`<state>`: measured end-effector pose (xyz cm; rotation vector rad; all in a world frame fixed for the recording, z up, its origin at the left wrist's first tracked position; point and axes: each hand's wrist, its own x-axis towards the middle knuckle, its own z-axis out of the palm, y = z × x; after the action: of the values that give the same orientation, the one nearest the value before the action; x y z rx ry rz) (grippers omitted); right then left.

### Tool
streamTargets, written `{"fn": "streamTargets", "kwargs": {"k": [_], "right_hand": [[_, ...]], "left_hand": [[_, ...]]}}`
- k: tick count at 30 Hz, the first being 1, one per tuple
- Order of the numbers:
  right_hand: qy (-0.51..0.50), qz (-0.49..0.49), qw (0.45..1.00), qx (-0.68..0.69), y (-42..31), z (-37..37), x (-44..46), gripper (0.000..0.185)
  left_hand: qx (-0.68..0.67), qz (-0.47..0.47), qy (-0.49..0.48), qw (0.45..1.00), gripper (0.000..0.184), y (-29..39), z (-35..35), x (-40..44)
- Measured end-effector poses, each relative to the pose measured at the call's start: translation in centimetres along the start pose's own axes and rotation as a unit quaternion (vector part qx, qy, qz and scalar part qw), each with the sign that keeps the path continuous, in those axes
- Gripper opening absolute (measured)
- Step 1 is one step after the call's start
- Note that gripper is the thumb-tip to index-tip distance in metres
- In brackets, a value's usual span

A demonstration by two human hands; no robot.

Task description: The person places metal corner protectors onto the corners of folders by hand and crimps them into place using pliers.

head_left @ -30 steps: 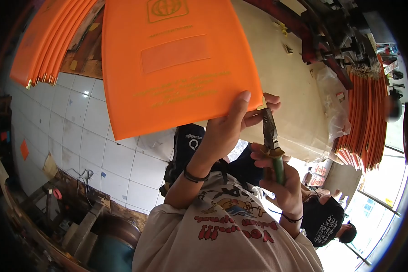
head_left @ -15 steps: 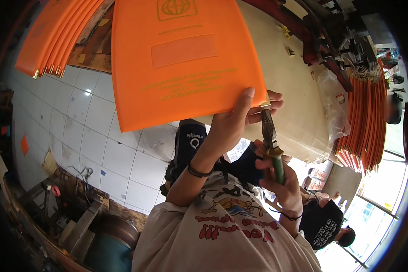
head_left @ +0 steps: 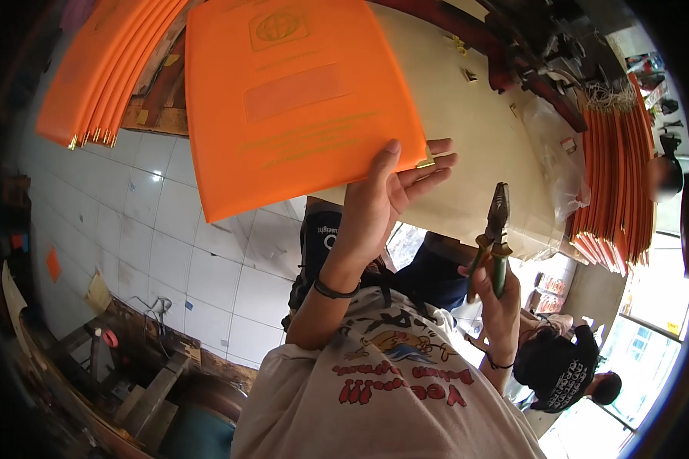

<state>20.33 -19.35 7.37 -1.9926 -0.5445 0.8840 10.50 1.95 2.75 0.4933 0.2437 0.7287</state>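
Observation:
My left hand (head_left: 375,195) pinches the lower right corner of an orange folder (head_left: 298,172), thumb on top and fingers underneath. Gold printing and a rectangular window mark the cover. A brass-coloured metal corner (head_left: 426,158) sits on the gripped corner, beside my fingers. To the right, my right hand (head_left: 499,302) is closed around the green handles of a pair of pliers (head_left: 497,229). The plier jaws point up, apart from the folder, with the handles somewhat spread.
More orange folders with metal corners (head_left: 107,84) hang over the edge at upper left. A tall stack of them (head_left: 611,183) stands at right by a clear plastic bag (head_left: 560,164). Small metal corners (head_left: 469,75) lie on the tabletop (head_left: 444,99). Another person (head_left: 559,367) sits at lower right.
The pliers have come off the folder's metal corner and moved down and right with my right hand. The folder and my left hand have shifted slightly left.

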Motion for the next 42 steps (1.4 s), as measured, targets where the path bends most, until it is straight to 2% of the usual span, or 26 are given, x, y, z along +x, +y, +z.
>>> {"fn": "streamTargets", "kwargs": {"k": [1,4,5,8,9,12,16,19,22,25,28,29,32,35,38,42], "right_hand": [[0.042,-0.043,0.997,-0.044,-0.1,0.4,0.1,0.048],[0.034,-0.039,0.99,-0.134,0.9,-1.0,0.2,0.048],[0.055,-0.077,0.984,-0.149,1.4,-1.0,0.3,0.049],[0.087,-0.025,0.988,-0.122,0.5,-0.6,0.0,0.047],[0.074,-0.003,0.984,-0.164,0.8,-1.1,0.0,0.045],[0.067,0.034,0.992,-0.098,2.1,-1.2,0.1,0.042],[0.043,0.085,0.991,-0.097,0.3,-1.0,0.1,0.031],[0.039,0.04,0.997,0.052,1.7,-0.3,-0.1,0.028],[-0.014,0.037,0.998,-0.039,-0.1,0.3,0.0,0.023],[-0.073,0.058,0.996,-0.008,0.3,0.4,0.3,0.022],[-0.1,0.058,0.986,0.119,-0.3,1.7,0.6,0.021],[-0.141,0.051,0.986,0.074,-0.3,1.4,0.9,0.02],[-0.166,0.039,0.985,0.036,-0.5,2.2,1.2,0.02],[-0.162,0.043,0.986,0.011,-2.2,2.9,1.4,0.023],[-0.158,-0.006,0.987,-0.008,-3.2,3.4,1.7,0.032],[-0.16,0.006,0.987,0.002,-3.3,3.8,2.1,0.034]], "left_hand": [[0.009,0.001,0.0,1.0,0.05,0.0,0.0,-0.1],[0.031,0.007,-0.005,0.999,0.05,-0.1,-0.2,0.0],[0.036,0.008,-0.007,0.999,0.05,-0.3,-0.4,0.0],[0.039,0.007,-0.009,0.999,0.05,-0.5,-0.6,0.1],[0.039,0.007,-0.009,0.999,0.049,-0.6,-0.6,0.1],[0.048,0.01,-0.012,0.999,0.049,-0.6,-0.7,0.2],[0.051,0.017,-0.011,0.999,0.048,-0.8,-0.8,0.2],[0.051,0.021,-0.016,0.998,0.048,-0.9,-1.0,0.2],[0.048,0.02,-0.018,0.998,0.047,-0.8,-1.1,0.2],[0.046,0.02,-0.023,0.998,0.045,-0.9,-1.2,0.3],[0.048,0.021,-0.022,0.998,0.044,-0.9,-1.3,0.3],[0.051,0.021,-0.02,0.998,0.043,-0.9,-1.2,0.3],[0.06,0.021,-0.019,0.998,0.043,-0.7,-1.0,0.2],[0.06,0.022,-0.019,0.998,0.043,-0.7,-1.0,0.3],[0.064,0.025,-0.02,0.997,0.044,-0.6,-0.9,0.3],[0.07,0.019,-0.016,0.997,0.045,-0.6,-1.0,0.3]]}}
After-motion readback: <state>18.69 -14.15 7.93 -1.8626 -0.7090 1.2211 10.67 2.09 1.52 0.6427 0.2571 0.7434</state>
